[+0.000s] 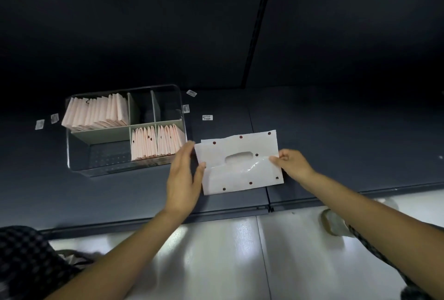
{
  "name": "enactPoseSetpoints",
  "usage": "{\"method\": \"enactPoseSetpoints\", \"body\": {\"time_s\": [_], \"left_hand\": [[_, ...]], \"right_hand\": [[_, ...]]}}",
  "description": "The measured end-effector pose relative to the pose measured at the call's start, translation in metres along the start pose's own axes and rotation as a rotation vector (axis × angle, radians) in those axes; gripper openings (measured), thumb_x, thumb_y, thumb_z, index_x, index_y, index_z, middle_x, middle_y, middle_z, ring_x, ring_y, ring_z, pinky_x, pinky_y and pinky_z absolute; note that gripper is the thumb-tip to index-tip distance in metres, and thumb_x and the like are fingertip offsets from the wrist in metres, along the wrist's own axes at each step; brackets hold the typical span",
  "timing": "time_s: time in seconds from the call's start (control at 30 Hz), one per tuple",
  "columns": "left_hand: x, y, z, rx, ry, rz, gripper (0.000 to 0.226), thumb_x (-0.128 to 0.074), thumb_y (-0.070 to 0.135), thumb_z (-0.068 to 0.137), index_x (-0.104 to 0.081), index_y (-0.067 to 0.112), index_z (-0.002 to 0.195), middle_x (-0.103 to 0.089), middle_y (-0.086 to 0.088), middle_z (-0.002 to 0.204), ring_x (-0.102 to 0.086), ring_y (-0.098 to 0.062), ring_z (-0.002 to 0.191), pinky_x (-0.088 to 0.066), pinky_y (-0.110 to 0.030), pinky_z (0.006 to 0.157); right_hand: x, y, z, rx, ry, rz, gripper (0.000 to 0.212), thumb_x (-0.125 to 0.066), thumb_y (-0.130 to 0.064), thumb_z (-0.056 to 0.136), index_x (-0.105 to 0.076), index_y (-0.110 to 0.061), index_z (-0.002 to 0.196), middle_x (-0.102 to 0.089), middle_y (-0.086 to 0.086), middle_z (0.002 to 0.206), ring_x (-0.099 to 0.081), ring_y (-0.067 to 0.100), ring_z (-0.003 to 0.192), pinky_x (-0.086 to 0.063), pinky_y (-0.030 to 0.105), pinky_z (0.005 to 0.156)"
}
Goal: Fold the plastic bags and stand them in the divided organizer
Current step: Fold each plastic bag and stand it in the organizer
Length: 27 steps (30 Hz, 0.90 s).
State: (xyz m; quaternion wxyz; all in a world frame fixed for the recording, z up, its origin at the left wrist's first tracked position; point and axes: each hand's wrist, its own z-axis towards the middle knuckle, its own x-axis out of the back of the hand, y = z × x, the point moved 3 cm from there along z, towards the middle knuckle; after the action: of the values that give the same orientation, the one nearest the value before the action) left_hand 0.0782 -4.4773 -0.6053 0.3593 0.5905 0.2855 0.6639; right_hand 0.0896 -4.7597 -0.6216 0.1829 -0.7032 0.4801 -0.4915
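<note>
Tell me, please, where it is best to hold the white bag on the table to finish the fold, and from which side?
Probably by its two short edges, one hand from each side. The bag lies flat and wide, half folded, so the short ends are free. The left hand touches the left edge; the right hand pinches the right edge by the folded flap.

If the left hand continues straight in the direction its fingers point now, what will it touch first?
Probably the organizer. The left hand points up and away along the left edge of the plastic bag, towards the organizer's near right corner, where folded bags stand. Depth is unclear, so it might pass just beside it.
</note>
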Motion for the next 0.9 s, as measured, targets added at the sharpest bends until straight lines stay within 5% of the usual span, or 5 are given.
{"method": "enactPoseSetpoints", "body": {"time_s": [0.27,0.37,0.57,0.7,0.9], "left_hand": [[-0.043,-0.015,-0.04,-0.503,-0.544,0.464,0.056,-0.059,0.031,0.091,-0.042,0.01,0.141,-0.032,-0.006,0.151,-0.031,-0.023,0.139,-0.018,-0.042,0.115],[-0.05,-0.02,-0.05,-0.595,-0.543,0.657,0.067,-0.065,0.044,0.083,-0.047,0.009,0.138,-0.041,-0.006,0.146,-0.041,-0.02,0.133,-0.036,-0.04,0.108],[-0.057,-0.024,-0.056,-0.538,-0.504,0.728,0.066,-0.038,0.051,0.092,-0.038,0.008,0.142,-0.032,-0.008,0.15,-0.032,-0.023,0.138,-0.004,-0.039,0.112],[-0.059,-0.023,-0.06,-0.489,-0.498,0.747,0.068,-0.025,0.054,0.092,-0.042,0.009,0.14,-0.036,-0.01,0.148,-0.035,-0.025,0.136,-0.021,-0.039,0.113],[-0.059,-0.02,-0.06,-0.501,-0.451,0.744,0.068,-0.032,0.056,0.09,-0.049,0.009,0.136,-0.042,-0.014,0.144,-0.04,-0.028,0.133,-0.017,-0.038,0.112]], "right_hand": [[-0.016,0.017,0.029,-0.24,0.117,-0.114,0.033,-0.063,-0.022,0.088,-0.047,-0.015,0.06,-0.057,0.008,0.08,-0.052,0.022,0.078,-0.038,0.027,0.07],[-0.018,0.019,0.032,-0.248,0.136,-0.147,0.034,-0.061,-0.022,0.088,-0.045,-0.015,0.059,-0.055,0.006,0.076,-0.051,0.022,0.077,-0.037,0.026,0.069],[-0.017,0.013,0.024,-0.196,0.152,-0.163,0.015,-0.061,-0.022,0.089,-0.057,-0.01,0.082,-0.058,0.004,0.082,-0.057,0.026,0.088,-0.04,0.026,0.072],[-0.02,-0.001,-0.009,0.282,0.364,-0.509,0.028,-0.058,-0.012,0.089,-0.056,-0.006,0.116,-0.059,0.011,0.11,-0.052,0.03,0.107,-0.043,0.036,0.09],[-0.075,0.012,-0.058,0.861,-0.094,-1.065,0.058,-0.053,-0.038,0.093,-0.04,-0.009,0.142,-0.034,0.004,0.15,-0.03,0.022,0.139,-0.022,0.048,0.112]]}}
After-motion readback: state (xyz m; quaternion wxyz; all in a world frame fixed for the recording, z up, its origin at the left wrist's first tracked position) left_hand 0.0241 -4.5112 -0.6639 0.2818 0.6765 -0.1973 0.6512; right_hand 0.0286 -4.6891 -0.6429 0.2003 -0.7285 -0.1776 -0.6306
